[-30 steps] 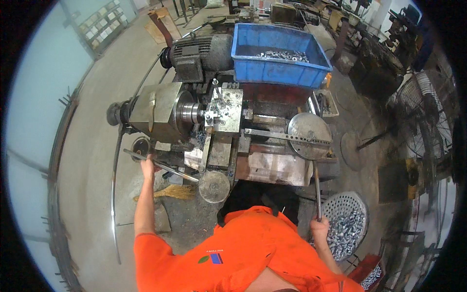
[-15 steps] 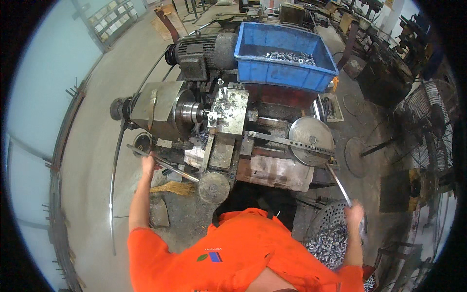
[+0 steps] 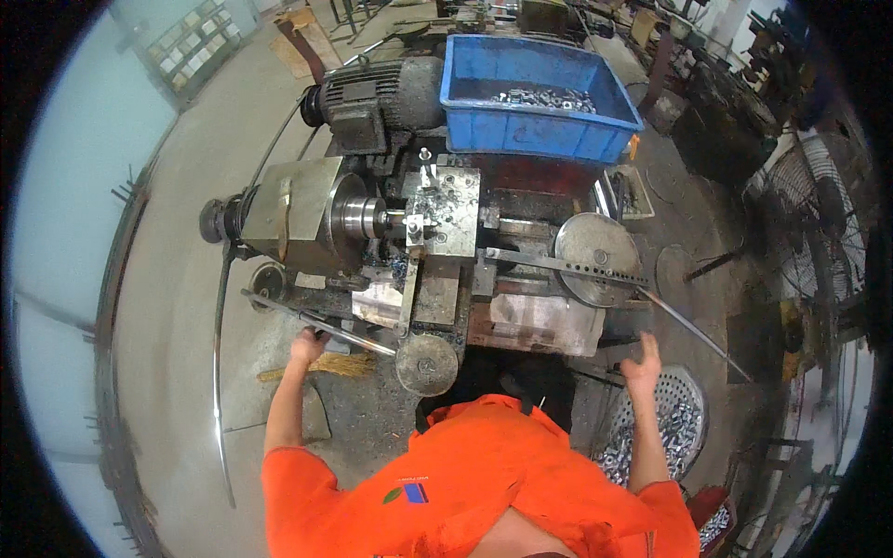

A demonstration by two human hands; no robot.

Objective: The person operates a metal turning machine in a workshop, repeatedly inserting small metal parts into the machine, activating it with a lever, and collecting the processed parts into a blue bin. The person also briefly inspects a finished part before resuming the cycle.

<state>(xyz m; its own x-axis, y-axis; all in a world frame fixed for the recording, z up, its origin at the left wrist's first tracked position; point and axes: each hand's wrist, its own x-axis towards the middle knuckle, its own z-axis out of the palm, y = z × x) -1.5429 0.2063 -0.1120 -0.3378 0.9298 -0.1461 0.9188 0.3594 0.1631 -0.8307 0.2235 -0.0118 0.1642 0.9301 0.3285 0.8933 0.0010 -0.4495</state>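
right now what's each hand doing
left hand: closed on the lever.
right hand: open, holding nothing, above the basket, rod nearby.

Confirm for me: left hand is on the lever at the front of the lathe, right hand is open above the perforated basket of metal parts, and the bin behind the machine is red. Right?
Not quite. The bin behind the lathe is blue, as the head view shows. The rest holds: the left hand is on the lever, and the right hand is open above the perforated basket of metal parts.

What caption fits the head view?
Person in orange at a small lathe: left hand on a lever, right hand open beside a long rod.
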